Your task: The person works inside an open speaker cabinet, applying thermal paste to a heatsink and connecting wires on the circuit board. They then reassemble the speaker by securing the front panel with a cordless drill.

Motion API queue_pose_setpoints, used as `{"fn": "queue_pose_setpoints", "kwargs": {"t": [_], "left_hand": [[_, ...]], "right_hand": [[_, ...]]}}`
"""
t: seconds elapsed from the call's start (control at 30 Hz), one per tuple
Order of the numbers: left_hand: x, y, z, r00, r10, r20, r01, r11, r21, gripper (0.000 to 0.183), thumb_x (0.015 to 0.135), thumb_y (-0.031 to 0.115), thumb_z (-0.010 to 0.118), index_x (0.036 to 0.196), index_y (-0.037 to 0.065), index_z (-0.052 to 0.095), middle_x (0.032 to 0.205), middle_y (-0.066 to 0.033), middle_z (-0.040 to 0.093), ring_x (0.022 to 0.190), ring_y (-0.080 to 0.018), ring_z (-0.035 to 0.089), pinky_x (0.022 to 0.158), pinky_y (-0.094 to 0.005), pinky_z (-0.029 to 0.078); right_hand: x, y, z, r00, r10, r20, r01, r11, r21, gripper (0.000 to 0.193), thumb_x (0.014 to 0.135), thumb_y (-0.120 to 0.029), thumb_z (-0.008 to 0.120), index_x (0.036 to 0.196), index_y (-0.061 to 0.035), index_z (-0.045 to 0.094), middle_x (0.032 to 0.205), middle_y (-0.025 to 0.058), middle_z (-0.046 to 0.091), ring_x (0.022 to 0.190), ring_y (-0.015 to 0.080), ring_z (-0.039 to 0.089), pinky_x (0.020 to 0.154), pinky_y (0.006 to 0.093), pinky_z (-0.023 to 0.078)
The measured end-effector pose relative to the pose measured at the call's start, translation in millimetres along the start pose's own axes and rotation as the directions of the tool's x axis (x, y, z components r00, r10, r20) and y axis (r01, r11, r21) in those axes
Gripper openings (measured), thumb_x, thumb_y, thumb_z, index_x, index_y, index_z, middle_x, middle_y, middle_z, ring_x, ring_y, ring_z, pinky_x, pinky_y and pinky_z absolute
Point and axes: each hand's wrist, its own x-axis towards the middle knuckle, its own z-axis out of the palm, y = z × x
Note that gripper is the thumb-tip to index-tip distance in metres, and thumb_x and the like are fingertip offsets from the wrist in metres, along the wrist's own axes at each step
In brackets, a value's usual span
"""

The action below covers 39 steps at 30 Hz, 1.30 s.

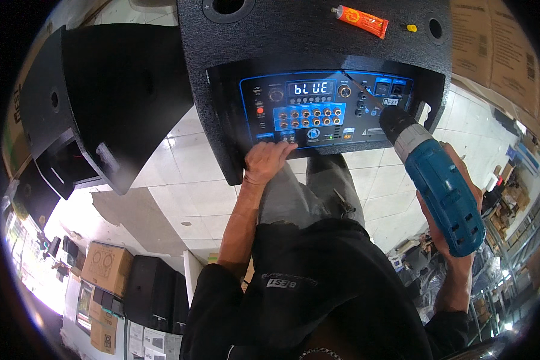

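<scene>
A black speaker cabinet (315, 33) lies in front of me, with a lit amplifier panel (264, 90) set into its recess. My right hand (456, 174) is wrapped round a teal and black cordless drill (441, 180). From its chuck a long thin bit (366, 89) reaches over the panel, its tip at the panel's upper edge. My left hand (267, 161) is at the panel's lower edge, fingers curled over that edge and touching it. The display (310, 89) glows white, above rows of round sockets (309, 117). Whatever lies under my left fingers is hidden.
On the cabinet top lie an orange glue tube (361, 21) and a small yellow cap (411, 27). Another black cabinet (120, 90) stands at the left. Cardboard boxes (501, 45) rise at the right; more cartons (107, 264) are at lower left. Light tiles (186, 198) cover the floor.
</scene>
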Motion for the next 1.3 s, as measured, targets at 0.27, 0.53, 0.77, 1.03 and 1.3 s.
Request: {"fn": "queue_pose_setpoints", "kwargs": {"t": [0.27, 0.53, 0.77, 1.03, 1.3], "left_hand": [[0, 0, 0, 1.0, -0.001, 0.007, 0.001, 1.0, 0.007, 0.024, 0.077, 0.026, 0.083, 0.08, 0.012, 0.064, 0.06, -0.0004, 0.05, 0.054, -0.0151, 0.049, 0.049, -0.027, 0.04], [0, -1, 0, 1.0, -0.002, 0.019, 0.002, 1.0, 0.01, 0.023, 0.078, 0.025, 0.083, 0.081, 0.012, 0.064, 0.06, 0.0, 0.048, 0.054, -0.0149, 0.048, 0.051, -0.0266, 0.04], [0, -1, 0, 1.0, 0.004, 0.021, -0.004, 1.0, 0.005, 0.024, 0.078, 0.025, 0.083, 0.082, 0.011, 0.064, 0.06, 0.0001, 0.048, 0.054, -0.0148, 0.048, 0.05, -0.027, 0.04], [0, -2, 0, 1.0, -0.005, 0.023, 0.005, 1.0, 0.002, 0.024, 0.078, 0.025, 0.083, 0.082, 0.012, 0.064, 0.06, -0.0003, 0.047, 0.054, -0.0152, 0.048, 0.05, -0.0268, 0.04], [2, 0, 0, 1.0, 0.004, -0.011, -0.004, 1.0, -0.008, 0.025, 0.074, 0.026, 0.085, 0.078, 0.011, 0.066, 0.059, -0.0006, 0.054, 0.05, -0.0161, 0.048, 0.045, -0.0278, 0.039]], "right_hand": [[6, 4, -2, 0.994, -0.102, -0.045, 0.098, 0.99, -0.099, 0.068, 0.084, -0.03, 0.073, 0.142, -0.0046, 0.047, 0.139, 0.0176, 0.052, 0.121, 0.0251, 0.059, 0.099, 0.0427, 0.051], [14, -21, 3, 0.917, -0.4, -0.003, 0.35, 0.806, -0.478, 0.061, 0.079, -0.017, 0.077, 0.133, -0.0007, 0.054, 0.121, 0.0166, 0.065, 0.107, 0.0243, 0.067, 0.095, 0.0397, 0.053], [15, -31, 13, 0.939, -0.339, -0.063, 0.261, 0.818, -0.512, 0.057, 0.078, -0.012, 0.075, 0.132, -0.0055, 0.057, 0.112, 0.0162, 0.068, 0.098, 0.0251, 0.07, 0.09, 0.0371, 0.054], [24, -52, 5, 0.96, -0.276, 0.047, 0.26, 0.817, -0.515, 0.063, 0.075, -0.011, 0.076, 0.135, -0.01, 0.057, 0.108, 0.0172, 0.07, 0.095, 0.0259, 0.072, 0.085, 0.0365, 0.056], [26, -68, 3, 0.933, -0.359, 0.02, 0.323, 0.811, -0.487, 0.058, 0.072, -0.011, 0.074, 0.129, -0.0079, 0.062, 0.102, 0.0155, 0.071, 0.088, 0.0288, 0.07, 0.082, 0.0376, 0.053]]}}
